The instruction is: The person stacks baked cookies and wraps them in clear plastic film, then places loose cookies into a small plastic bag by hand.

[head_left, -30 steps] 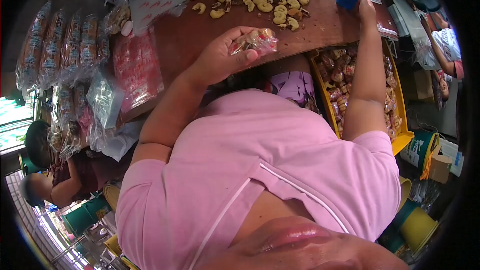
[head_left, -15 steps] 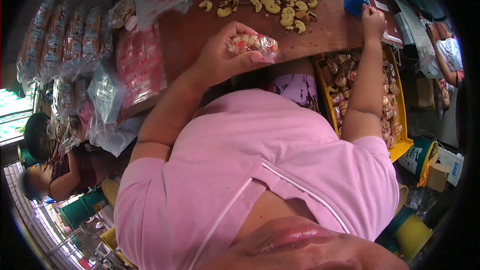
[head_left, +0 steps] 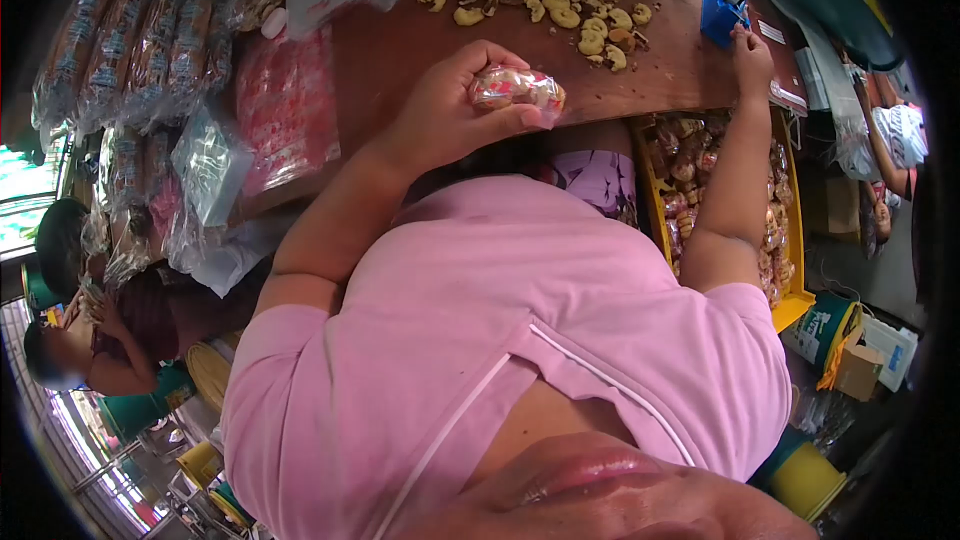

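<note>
Long bagged rolls (head_left: 120,50) line the upper left of the frame, beside red-printed wrappers (head_left: 288,110) on the brown table (head_left: 385,60). Near the upper middle, the left hand's (head_left: 435,105) grip is closed around a clear-wrapped packet (head_left: 515,90) with red markings, above the table's edge. Loose curved pieces (head_left: 563,17) lie beyond it. Toward the upper right, the right hand (head_left: 753,65) has a narrow grip, fingertips bunched at a blue tape dispenser (head_left: 713,5); I can't tell whether they hold tape. Below its arm, a yellow crate (head_left: 795,312) contains wrapped packs (head_left: 775,230).
</note>
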Demonstrator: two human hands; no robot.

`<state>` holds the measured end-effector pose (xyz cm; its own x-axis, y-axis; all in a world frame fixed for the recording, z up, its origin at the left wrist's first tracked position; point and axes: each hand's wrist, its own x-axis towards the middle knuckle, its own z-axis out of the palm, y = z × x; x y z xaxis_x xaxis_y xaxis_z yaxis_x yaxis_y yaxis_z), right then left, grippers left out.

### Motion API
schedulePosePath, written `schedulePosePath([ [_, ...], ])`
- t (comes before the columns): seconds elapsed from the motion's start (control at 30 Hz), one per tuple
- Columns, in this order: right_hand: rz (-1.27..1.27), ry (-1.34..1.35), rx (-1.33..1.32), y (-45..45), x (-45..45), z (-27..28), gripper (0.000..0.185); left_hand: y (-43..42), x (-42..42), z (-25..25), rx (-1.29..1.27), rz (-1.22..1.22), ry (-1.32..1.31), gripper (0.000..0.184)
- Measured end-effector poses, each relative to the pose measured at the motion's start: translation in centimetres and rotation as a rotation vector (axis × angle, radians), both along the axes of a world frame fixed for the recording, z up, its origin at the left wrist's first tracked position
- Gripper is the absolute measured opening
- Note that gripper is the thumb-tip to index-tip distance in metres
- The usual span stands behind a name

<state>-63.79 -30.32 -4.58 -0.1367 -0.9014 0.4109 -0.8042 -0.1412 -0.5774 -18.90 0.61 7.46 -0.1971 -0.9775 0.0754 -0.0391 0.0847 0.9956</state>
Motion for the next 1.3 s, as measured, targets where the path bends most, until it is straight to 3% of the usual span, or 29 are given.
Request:
schedulePosePath([
  [0.1,-0.198,0.576,0.003,-0.2,-0.2,0.0,0.047,-0.1,0.0,-0.4,-0.033,0.001,-0.058,0.045],
  [0.17,-0.265,0.575,0.036,0.2,0.3,0.1,0.044,0.1,0.1,0.1,-0.072,0.014,-0.127,0.044],
  [0.2,-0.298,0.574,0.051,0.6,1.0,0.4,0.043,0.2,0.2,-0.2,-0.02,0.003,-0.039,0.043],
  [0.3,0.146,-0.026,0.147,2.7,3.2,1.6,0.042,0.2,0.6,-0.8,0.124,-0.007,0.224,0.039],
  [0.37,0.367,-0.292,0.082,9.2,9.8,3.9,0.025,0.6,0.7,-0.3,0.227,-0.004,0.394,0.037],
  [0.4,0.554,-0.493,0.237,14.7,13.7,7.2,0.019,0.6,0.7,-0.3,0.23,-0.001,0.401,0.037],
  [0.5,1.237,-0.603,0.08,22.1,19.4,9.1,0.016,0.5,0.4,-0.3,0.245,-0.017,0.445,0.037],
  [0.57,1.359,-0.708,0.082,24.6,21.9,10.6,0.019,0.8,0.0,-0.4,0.274,-0.043,0.509,0.039],
  [0.77,1.308,-0.657,0.082,24.8,24.2,10.3,0.024,1.2,0.7,-2.8,0.171,-0.126,0.465,0.043],
  [0.87,1.278,-1.004,0.447,25.8,25.3,9.0,0.032,1.7,1.2,-3.3,0.148,-0.125,0.375,0.047],
  [0.93,1.218,-1.185,0.705,26.1,25.4,8.1,0.033,1.8,1.7,-4.4,0.054,-0.141,0.145,0.052],
  [1.03,0.995,-0.911,0.863,26.6,24.5,8.3,0.039,2.1,1.4,-4.5,-0.044,-0.155,-0.108,0.057],
  [1.13,1.071,-0.625,0.616,28.5,23.5,8.7,0.042,2.3,0.4,-4.4,-0.077,-0.148,-0.193,0.06],
  [1.23,0.934,-0.266,0.422,29.0,20.8,9.7,0.04,1.9,-0.2,-5.6,-0.052,-0.215,-0.136,0.065],
  [1.3,0.85,-0.264,0.402,28.8,17.8,9.9,0.037,1.4,-0.1,-5.1,-0.04,-0.271,-0.147,0.067],
])
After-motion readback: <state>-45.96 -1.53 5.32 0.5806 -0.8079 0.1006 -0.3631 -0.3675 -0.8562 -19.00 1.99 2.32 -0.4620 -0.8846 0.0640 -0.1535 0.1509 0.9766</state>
